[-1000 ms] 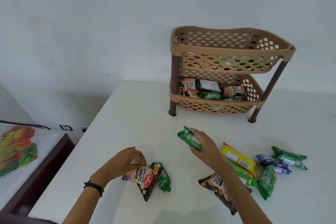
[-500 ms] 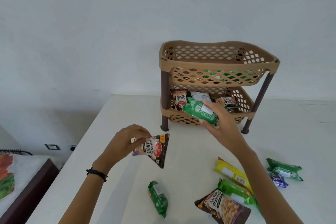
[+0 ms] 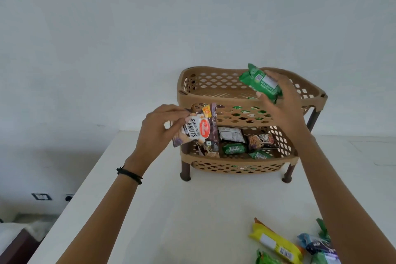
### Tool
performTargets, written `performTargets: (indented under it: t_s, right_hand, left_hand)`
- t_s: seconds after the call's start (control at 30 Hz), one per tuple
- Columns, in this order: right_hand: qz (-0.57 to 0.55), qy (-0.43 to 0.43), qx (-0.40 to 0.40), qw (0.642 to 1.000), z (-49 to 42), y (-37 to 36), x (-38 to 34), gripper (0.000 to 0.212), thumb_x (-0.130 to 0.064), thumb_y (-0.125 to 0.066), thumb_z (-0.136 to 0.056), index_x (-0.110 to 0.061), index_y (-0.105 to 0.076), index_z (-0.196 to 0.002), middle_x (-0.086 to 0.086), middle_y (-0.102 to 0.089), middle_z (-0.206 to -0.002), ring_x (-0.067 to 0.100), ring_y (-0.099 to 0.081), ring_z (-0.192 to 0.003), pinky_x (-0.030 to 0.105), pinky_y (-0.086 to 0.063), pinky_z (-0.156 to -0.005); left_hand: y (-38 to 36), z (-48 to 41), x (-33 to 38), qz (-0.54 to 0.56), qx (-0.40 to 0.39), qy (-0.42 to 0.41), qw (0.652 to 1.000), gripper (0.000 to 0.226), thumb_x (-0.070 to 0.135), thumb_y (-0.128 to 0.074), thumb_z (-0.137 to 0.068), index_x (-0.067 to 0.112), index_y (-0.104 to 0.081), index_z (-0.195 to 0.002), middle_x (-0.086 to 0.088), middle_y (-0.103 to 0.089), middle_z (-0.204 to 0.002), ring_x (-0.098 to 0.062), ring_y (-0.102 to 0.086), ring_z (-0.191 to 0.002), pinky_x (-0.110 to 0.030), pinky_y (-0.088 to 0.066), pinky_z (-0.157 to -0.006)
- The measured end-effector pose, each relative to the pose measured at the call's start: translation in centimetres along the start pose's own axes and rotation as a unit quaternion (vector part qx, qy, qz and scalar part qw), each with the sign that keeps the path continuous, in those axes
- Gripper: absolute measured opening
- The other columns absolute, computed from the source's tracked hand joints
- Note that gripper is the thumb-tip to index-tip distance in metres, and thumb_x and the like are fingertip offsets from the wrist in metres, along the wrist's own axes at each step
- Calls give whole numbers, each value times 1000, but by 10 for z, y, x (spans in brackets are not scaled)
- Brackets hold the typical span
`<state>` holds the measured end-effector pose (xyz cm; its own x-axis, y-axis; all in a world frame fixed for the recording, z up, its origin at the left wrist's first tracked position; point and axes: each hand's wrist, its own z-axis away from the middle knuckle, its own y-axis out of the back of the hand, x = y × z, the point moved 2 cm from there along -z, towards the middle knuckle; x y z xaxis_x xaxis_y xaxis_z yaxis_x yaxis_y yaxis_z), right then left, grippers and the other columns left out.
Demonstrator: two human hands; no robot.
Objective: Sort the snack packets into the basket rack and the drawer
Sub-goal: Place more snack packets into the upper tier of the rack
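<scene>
Left hand: fingers and thumb are curled, and the top edge of a dark brown salted-peanuts sachet is pinched between them. The sachet is held hanging in front of the left side of the tan perforated plastic two-tier basket rack, level with the gap between the tiers. The left arm is stretched forward and up, and a black band is worn at the wrist.

Right hand: fingers are wrapped round a green foil snack packet, which is held tilted above the right half of the upper tier. The forearm is raised from the lower right.

Rack: green wrappers are glimpsed through the upper lattice. Peanut sachets, a white packet and small green packets are seen lying in the lower tier.

White table: the rack is stood at the far part. A yellow packet and a blue packet are seen lying at the near right, well apart from the rack.
</scene>
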<state>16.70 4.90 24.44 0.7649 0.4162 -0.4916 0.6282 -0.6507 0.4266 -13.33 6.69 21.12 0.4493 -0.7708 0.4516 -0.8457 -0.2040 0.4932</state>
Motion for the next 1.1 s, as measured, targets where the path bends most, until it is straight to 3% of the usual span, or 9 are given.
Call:
performTargets:
  t_s: [0.1, 0.2, 0.37, 0.5, 0.67, 0.77, 0.9, 1.1]
  right_hand:
    - [-3, -29, -22, 999, -33, -8, 17, 48, -18, -64, -85, -18, -46, -129, 6, -54, -123, 15, -53, -106, 27, -46, -86]
    - [33, -58, -71, 995, -58, -20, 35, 48, -17, -63, -85, -19, -46, -130, 9, -54, -124, 17, -52, -104, 27, -43, -83]
    - [75, -89, -161, 980, -89, -42, 58, 45, -16, -65, -83, -20, -49, -125, 11, -55, -124, 14, -50, -97, 21, -42, -75]
    - [106, -114, -198, 968, -98, -56, 73, 46, -13, -66, -82, -12, -50, -125, 11, -56, -125, 13, -50, -95, 14, -39, -70]
    - [161, -110, -295, 935, -104, -75, 88, 50, -18, -64, -85, -7, -46, -131, 15, -53, -132, 25, -54, -111, 32, -43, -89]
    - [223, -87, -322, 916, -112, -83, 92, 52, -23, -60, -89, -4, -44, -134, 16, -48, -138, 29, -45, -126, 36, -37, -101]
    - [248, -108, -342, 900, -123, -94, 100, 38, -21, -57, -90, -1, -52, -122, 17, -56, -127, 28, -52, -113, 34, -41, -90]
    - [272, -100, -392, 873, -135, -111, 109, 43, -18, -47, -94, -2, -40, -133, 17, -45, -138, 29, -45, -124, 38, -37, -100]
  left_hand:
    - [0, -38, 7, 63, 39, 6, 997, 16, 13, -68, -84, 13, -73, -99, 9, -66, -93, 3, -60, -86, -9, -48, -69]
    - [1, -78, 12, 105, 74, -5, 992, 15, 12, -66, -85, 9, -72, -99, 6, -66, -89, 10, -60, -81, -4, -45, -69]
    - [-20, -139, 4, 122, 76, 20, 989, 19, 19, -65, -86, 6, -72, -99, 1, -69, -91, -10, -67, -85, -26, -55, -70]
    - [-52, -179, -18, 71, 29, 83, 994, 22, 25, -66, -86, 12, -72, -102, -2, -73, -98, -13, -69, -88, -28, -57, -75]
    - [-88, -214, -47, -9, -55, 155, 986, 17, 24, -67, -84, 17, -74, -98, -2, -74, -98, -9, -65, -72, -20, -49, -66]
    - [-105, -223, -56, -86, -101, 176, 975, 16, 22, -66, -85, 16, -74, -96, -3, -74, -100, -16, -66, -85, -27, -51, -73]
    - [-120, -221, -66, -166, -131, 196, 958, 19, 13, -60, -87, 14, -74, -99, -6, -72, -106, -24, -65, -99, -36, -53, -86]
    - [-124, -213, -92, -169, -157, 244, 942, 20, 13, -61, -88, 11, -72, -104, -7, -69, -114, -23, -62, -106, -35, -51, -91]
